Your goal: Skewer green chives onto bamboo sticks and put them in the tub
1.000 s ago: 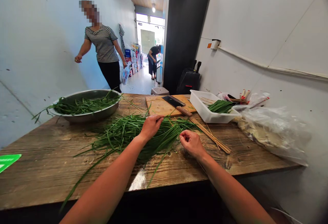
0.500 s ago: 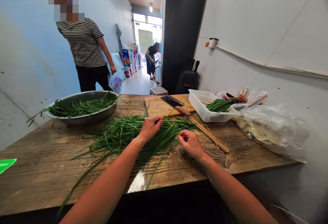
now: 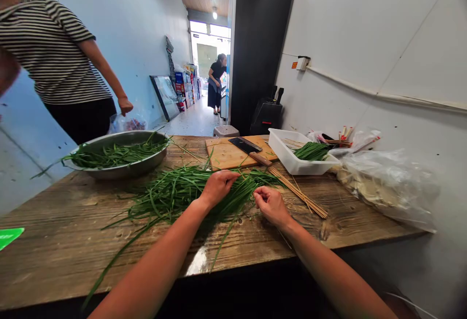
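A loose heap of long garlic chives (image 3: 171,187) lies across the wooden table. Over its right part, my left hand (image 3: 219,186) is closed in a pinch, with a thin chive showing at its fingertips. My right hand (image 3: 270,203) is closed at the right edge of the heap, thumb against the curled fingers. A thin bamboo skewer (image 3: 285,239) emerges below the right hand, in line with its pinch; the fingers hide its upper part. Just beyond that hand lies a bundle of bamboo skewers (image 3: 301,195), beside the handle of a cleaver (image 3: 245,145).
The cleaver rests on a cutting board (image 3: 222,156). A metal basin (image 3: 124,169) of chives stands left, a white tray (image 3: 292,163) with chives and skewers right. Beside it lies a plastic bag (image 3: 386,183). A person in a striped shirt (image 3: 65,51) stands beyond the basin; another (image 3: 216,80) is farther back.
My left hand has moved slightly right and down; my right hand stays about where it was. The person in stripes has moved left with the bag, and the far person has straightened up.
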The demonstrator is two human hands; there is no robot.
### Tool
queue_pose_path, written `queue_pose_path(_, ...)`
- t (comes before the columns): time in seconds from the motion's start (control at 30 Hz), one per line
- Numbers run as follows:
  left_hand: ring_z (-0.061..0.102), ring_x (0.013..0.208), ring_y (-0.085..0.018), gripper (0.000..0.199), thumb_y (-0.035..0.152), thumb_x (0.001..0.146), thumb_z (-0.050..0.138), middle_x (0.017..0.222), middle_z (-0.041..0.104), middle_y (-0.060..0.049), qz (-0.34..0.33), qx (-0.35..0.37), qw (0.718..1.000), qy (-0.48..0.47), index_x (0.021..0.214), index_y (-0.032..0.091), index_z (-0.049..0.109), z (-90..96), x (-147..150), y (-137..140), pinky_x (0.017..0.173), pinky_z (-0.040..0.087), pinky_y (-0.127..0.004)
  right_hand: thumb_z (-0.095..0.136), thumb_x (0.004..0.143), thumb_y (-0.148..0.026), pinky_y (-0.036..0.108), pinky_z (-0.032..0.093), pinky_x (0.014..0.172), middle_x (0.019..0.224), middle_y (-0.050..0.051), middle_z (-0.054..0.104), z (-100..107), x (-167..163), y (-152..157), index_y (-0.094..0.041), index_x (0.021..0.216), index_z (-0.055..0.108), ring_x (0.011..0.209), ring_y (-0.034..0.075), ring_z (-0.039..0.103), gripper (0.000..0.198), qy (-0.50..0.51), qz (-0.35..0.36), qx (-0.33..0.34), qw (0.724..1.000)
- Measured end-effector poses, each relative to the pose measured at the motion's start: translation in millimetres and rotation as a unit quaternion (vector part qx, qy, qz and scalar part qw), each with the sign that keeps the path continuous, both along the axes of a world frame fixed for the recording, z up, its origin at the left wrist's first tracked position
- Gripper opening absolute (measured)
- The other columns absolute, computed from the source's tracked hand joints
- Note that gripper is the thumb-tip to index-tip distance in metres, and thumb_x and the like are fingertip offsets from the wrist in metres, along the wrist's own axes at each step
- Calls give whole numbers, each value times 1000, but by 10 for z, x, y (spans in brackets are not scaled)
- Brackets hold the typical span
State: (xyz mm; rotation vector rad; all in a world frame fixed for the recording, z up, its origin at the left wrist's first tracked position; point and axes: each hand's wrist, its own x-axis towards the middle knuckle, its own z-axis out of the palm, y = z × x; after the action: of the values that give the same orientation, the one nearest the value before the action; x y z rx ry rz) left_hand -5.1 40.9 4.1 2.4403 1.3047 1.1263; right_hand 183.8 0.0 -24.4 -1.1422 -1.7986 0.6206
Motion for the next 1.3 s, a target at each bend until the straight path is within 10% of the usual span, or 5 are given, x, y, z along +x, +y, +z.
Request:
queue_pose_path(0.1, 60, 81, -14, 24, 23, 80, 45, 89, 67, -3, -80, -3, 995, 60, 92, 21, 66, 47, 17, -46, 74, 44, -23, 43, 78, -24, 19, 38, 44, 50, -2, 56, -1, 9, 13, -16, 73, 57, 45, 11, 52, 17, -13, -15, -4, 1000)
queue_pose_path(0.3, 53, 85, -19, 20, 27, 79, 49, 84, 64, -5, 116, 74, 985, 100, 80, 22, 68, 129, -158, 4, 81, 33, -35, 47, 71, -22, 19, 36, 45, 53, -1, 57, -58, 49, 60, -16, 66, 58, 47, 11, 52, 14, -44, -45, -13, 998)
queue_pose_path(0.5, 44, 90, -22, 10, 27, 69, 61, 80, 59, -6, 81, 40, 975, 204, 75, 25, 69, -6, -199, 56, 79, 26, -37, 48, 67, -21, 19, 35, 44, 51, -2, 57, -103, 71, 80, -17, 63, 58, 45, 10, 50, 12, -74, -66, -27, 995)
queue_pose_path(1.3, 58, 83, -16, 26, 20, 83, 39, 89, 65, -7, 84, 13, 992, 89, 94, 18, 63, -51, -108, 146, 78, 43, -27, 46, 71, -22, 18, 38, 44, 52, -2, 56, -35, 18, 1, -17, 65, 57, 46, 11, 52, 13, -57, -44, -15, 997)
